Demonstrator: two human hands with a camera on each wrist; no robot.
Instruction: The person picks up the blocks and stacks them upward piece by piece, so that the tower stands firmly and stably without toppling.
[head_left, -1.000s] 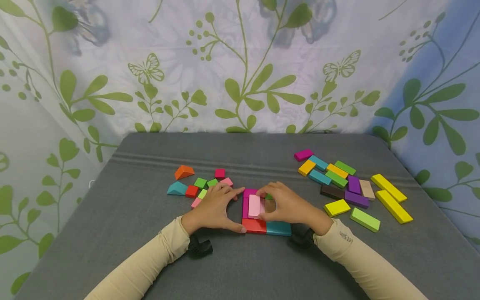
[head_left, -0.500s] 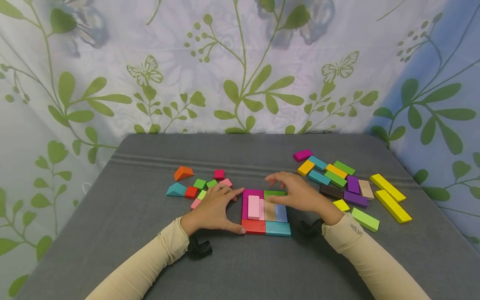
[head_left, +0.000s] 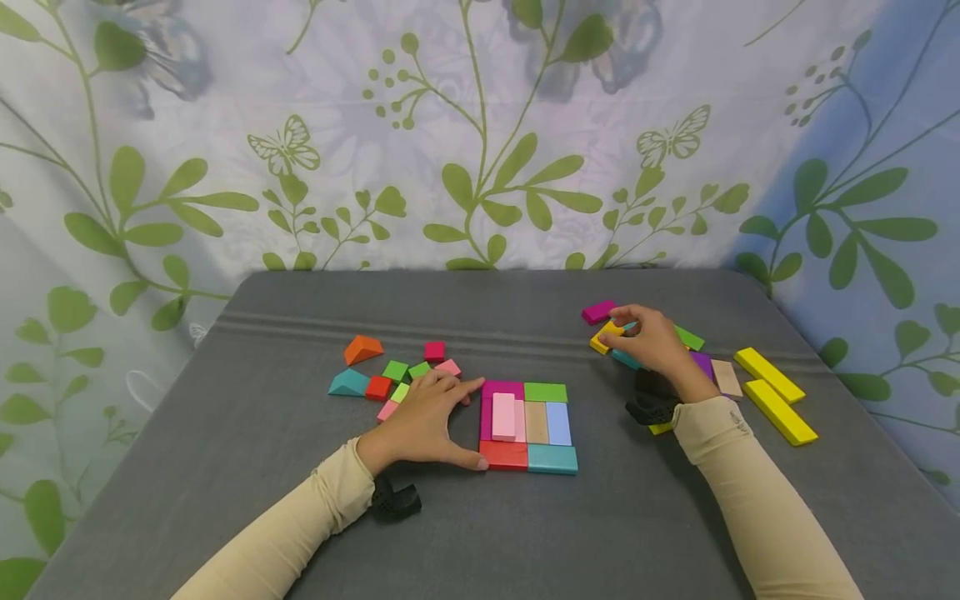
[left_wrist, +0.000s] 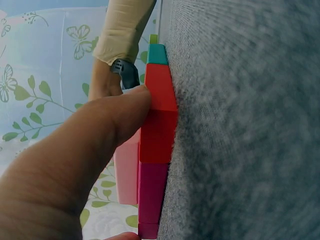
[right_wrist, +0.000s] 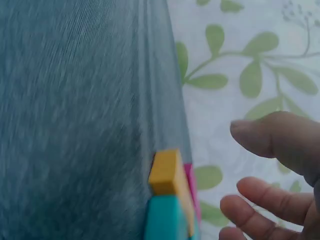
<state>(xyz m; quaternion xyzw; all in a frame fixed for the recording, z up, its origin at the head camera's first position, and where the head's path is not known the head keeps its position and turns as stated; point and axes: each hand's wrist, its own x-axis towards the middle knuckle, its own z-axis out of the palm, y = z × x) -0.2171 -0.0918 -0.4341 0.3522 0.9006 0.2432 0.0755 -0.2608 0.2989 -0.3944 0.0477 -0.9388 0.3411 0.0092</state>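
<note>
A flat rectangle of coloured blocks lies mid-table in the head view: magenta, green (head_left: 546,392), tan (head_left: 536,423), light blue (head_left: 558,425), teal (head_left: 553,460) and red (head_left: 504,456). One pink block (head_left: 503,417) lies on top, toward the left. My left hand (head_left: 423,425) spans the rectangle's left side, forefinger at the magenta corner, thumb against the red block (left_wrist: 159,135) in the left wrist view. At the right-hand pile, my right hand (head_left: 656,343) hovers with thumb and fingers spread beside an orange-yellow block (right_wrist: 165,172), holding nothing.
Left of the rectangle are small cubes, including a red one (head_left: 378,388), plus teal (head_left: 348,383) and orange (head_left: 363,349) wedge-like blocks. Long yellow blocks (head_left: 782,412) lie far right. A magenta block (head_left: 597,312) lies behind the pile. A patterned curtain hangs behind the table.
My right hand has let go of the pink block on the rectangle and moved right and away to the block pile. The left hand has stayed at the rectangle's side.
</note>
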